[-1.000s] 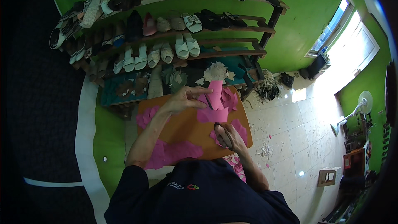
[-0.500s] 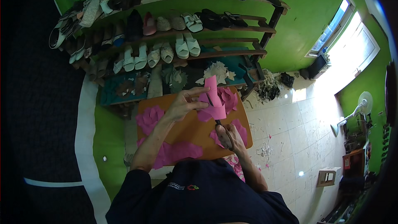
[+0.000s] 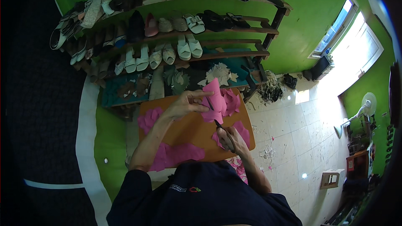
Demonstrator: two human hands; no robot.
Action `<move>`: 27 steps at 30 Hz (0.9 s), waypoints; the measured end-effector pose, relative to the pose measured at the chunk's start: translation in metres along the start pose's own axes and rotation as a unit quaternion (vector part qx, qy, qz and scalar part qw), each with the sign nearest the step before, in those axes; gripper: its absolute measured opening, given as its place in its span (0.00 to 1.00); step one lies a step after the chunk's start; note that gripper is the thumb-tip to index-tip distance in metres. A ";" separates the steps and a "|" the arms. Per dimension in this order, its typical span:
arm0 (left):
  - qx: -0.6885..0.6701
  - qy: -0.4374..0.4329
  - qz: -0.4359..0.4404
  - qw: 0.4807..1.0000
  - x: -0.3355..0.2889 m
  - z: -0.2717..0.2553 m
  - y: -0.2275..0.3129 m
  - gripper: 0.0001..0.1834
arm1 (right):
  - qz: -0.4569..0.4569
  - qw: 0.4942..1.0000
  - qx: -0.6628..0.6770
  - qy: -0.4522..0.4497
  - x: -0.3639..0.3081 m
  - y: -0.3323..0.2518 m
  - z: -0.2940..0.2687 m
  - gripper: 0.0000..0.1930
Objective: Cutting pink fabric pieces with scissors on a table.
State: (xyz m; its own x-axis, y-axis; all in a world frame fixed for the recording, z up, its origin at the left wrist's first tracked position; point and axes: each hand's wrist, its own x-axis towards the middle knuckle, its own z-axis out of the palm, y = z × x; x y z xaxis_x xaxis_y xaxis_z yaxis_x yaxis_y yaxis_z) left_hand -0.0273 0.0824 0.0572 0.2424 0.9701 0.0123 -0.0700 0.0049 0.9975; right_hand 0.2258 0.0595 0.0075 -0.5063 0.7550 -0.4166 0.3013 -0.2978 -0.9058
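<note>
Above a brown table [image 3: 180,130], my left hand [image 3: 187,104] pinches a pink sheet [image 3: 215,96] by its left side. The sheet is bent and curled, and a dark slit shows near my fingertips. My right hand [image 3: 227,138] is closed around the handles of dark scissors [image 3: 219,125]. Their blades reach up to the sheet's lower edge; how far they part is hard to see. More pink pieces lie on the table: a stack at left [image 3: 150,119], a wide piece [image 3: 184,152] near my body, and others at the right.
Beyond the table stands a wooden rack [image 3: 234,53] with sandals and shoes [image 3: 190,46] on several shelves. Cut scraps [image 3: 271,87] are heaped on the floor by the rack, and more litter [image 3: 268,152] lies on the tiles. A white fan [image 3: 368,104] stands at right.
The pink sheet has turned and its lower flap has folded in. The scissors have shifted slightly left, with their blades now lower on the sheet. My left hand keeps its pinch.
</note>
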 end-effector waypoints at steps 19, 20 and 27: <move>-0.089 0.039 0.015 0.995 -0.009 0.016 -0.008 0.34 | -0.021 0.999 0.041 0.021 -0.001 0.001 0.003 0.29; -0.094 0.041 0.018 0.995 -0.009 0.017 -0.008 0.34 | -0.015 0.998 0.055 0.010 -0.001 0.000 0.002 0.29; -0.110 0.066 0.028 0.991 -0.011 0.018 -0.008 0.33 | -0.022 0.998 0.048 0.025 -0.004 0.003 0.004 0.29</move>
State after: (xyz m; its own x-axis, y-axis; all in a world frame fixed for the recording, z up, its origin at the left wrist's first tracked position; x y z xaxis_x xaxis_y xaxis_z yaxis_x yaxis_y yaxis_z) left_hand -0.0116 0.0670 0.0503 0.1049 0.9935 0.0439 -0.2932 -0.0113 0.9560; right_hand 0.2257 0.0535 0.0061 -0.4751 0.7963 -0.3745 0.2003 -0.3166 -0.9272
